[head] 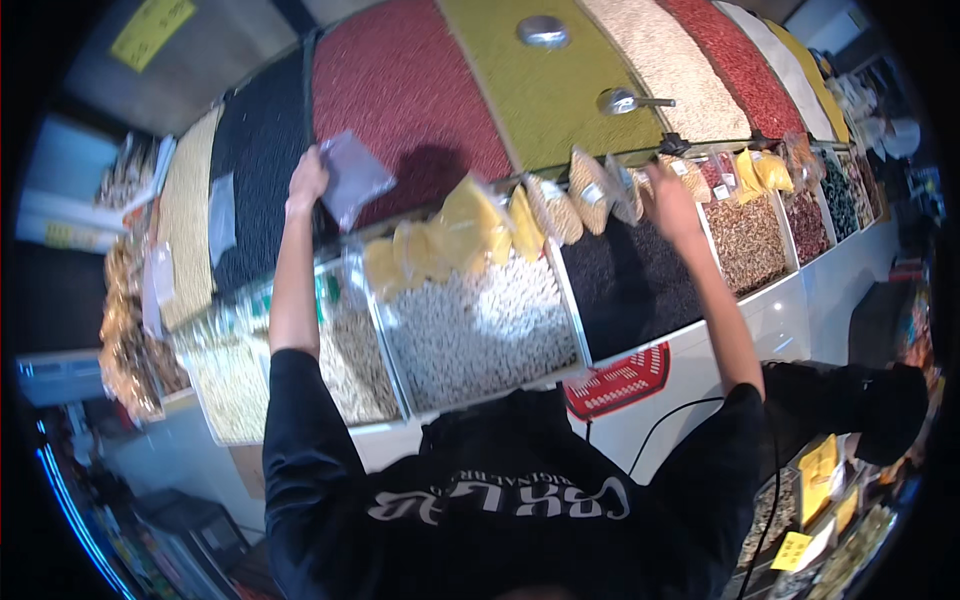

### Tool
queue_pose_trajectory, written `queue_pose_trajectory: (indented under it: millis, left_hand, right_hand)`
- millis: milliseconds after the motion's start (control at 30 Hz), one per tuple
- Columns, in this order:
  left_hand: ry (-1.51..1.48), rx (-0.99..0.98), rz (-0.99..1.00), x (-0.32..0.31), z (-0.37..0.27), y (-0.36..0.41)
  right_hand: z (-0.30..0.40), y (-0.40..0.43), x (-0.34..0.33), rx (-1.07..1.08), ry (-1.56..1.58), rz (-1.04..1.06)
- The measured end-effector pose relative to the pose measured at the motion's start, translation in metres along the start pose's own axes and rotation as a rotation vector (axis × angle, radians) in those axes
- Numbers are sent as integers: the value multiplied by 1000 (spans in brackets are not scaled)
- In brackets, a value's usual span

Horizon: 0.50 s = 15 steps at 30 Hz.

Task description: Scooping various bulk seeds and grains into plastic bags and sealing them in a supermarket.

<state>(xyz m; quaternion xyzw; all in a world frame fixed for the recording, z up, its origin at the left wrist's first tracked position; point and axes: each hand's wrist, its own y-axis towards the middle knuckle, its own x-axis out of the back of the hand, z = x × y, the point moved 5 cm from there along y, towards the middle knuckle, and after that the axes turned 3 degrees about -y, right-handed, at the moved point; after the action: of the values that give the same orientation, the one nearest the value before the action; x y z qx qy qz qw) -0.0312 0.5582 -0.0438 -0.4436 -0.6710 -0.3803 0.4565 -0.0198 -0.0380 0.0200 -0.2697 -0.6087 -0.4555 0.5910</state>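
My left hand (308,178) pinches the edge of a translucent plastic bag (354,180) over the bin of small dark red beans or grains (397,82). Further right, my right hand (670,201) is raised at the row of filled bags, above the bin of black seeds (634,289); its fingers are partly hidden, and whether they grip a bag cannot be told. Just left of it stand clear bags of tan beans (589,191). Bags of yellow grain (469,225) lie along the divider above a bin of white pieces (480,337).
Metal scoops (618,101) lie on the green beans (547,97). A red plastic basket (622,381) is below the counter front. Bagged goods (124,337) hang at the left end. At the lower right is a person in dark clothing (810,397), near another display and a cable.
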Motion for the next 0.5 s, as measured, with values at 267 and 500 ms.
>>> queue_pose_trajectory:
  millis: [267, 500]
  left_hand:
    - [117, 169, 95, -42, 19, 46]
    - [24, 50, -39, -60, 30, 54]
  right_hand:
    - [-130, 142, -56, -233, -605, -133]
    - [-132, 163, -137, -107, -717, 254]
